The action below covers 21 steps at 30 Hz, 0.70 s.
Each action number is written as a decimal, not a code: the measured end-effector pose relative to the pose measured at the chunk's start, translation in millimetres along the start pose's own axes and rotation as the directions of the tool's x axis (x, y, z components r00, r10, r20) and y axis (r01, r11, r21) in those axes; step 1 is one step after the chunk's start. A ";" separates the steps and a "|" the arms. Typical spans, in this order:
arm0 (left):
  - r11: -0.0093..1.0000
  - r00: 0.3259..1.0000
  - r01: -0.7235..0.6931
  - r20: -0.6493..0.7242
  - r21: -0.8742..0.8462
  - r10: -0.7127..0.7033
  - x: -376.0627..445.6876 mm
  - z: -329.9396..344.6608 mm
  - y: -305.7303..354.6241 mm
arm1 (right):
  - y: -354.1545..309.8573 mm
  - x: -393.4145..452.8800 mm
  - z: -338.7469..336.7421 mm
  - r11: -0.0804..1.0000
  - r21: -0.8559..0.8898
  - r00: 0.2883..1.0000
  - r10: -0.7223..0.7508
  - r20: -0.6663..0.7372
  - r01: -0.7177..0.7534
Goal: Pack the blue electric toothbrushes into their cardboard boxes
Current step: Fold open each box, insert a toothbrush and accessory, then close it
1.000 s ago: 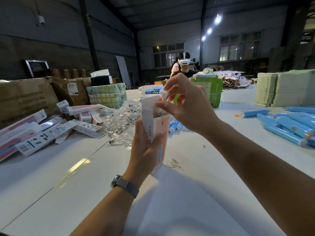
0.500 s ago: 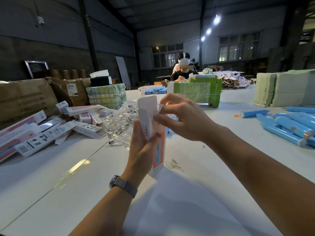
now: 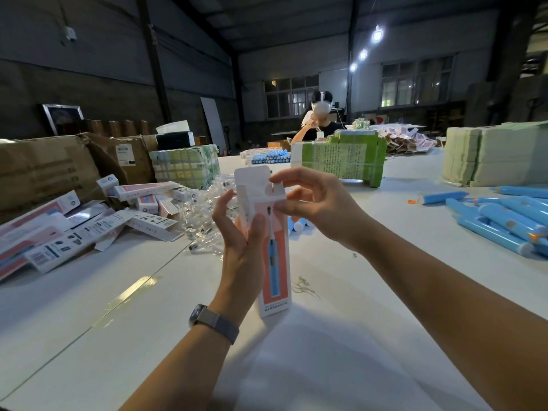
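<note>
The left hand [image 3: 241,241] grips a tall cardboard box [image 3: 274,262] upright above the white table [image 3: 341,321], thumb pressed on its front, while the right hand [image 3: 320,207] pinches the raised top flap [image 3: 255,180] between thumb and fingertips. Loose blue toothbrushes [image 3: 501,218] lie well apart at the right — a heap of boxes [image 3: 89,226] sits at the left.

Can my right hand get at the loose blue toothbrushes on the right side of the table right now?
Probably yes. The blue toothbrushes lie uncovered with bare table between, but the right hand is busy pinching the flap of the box gripped by the left hand.
</note>
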<state>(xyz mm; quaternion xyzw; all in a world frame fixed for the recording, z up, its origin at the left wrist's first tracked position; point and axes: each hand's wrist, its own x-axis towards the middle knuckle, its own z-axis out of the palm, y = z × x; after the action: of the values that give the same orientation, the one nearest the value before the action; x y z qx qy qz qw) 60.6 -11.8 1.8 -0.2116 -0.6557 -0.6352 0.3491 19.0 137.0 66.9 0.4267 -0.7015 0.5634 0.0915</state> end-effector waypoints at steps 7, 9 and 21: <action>0.997 0.999 -0.039 -0.005 0.067 0.039 0.0 -1.4 -1.4 | -0.5 -2.0 6.5 0.999 0.044 0.999 -0.003 0.051 0.001; 0.996 0.999 -0.049 0.001 0.078 0.049 -0.2 -2.7 0.1 | -0.7 -1.4 5.8 0.999 0.035 0.999 0.008 0.048 -0.009; 0.999 1.000 -0.013 0.007 0.040 0.013 -1.7 -0.7 3.9 | 0.4 -1.5 5.6 0.998 -0.057 0.999 0.001 0.040 0.001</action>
<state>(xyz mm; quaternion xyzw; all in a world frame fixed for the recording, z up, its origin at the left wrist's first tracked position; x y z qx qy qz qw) 64.6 -11.8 3.2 -0.2111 -0.6679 -0.6190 0.3551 21.7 132.9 63.8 0.4351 -0.7189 0.5347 0.0895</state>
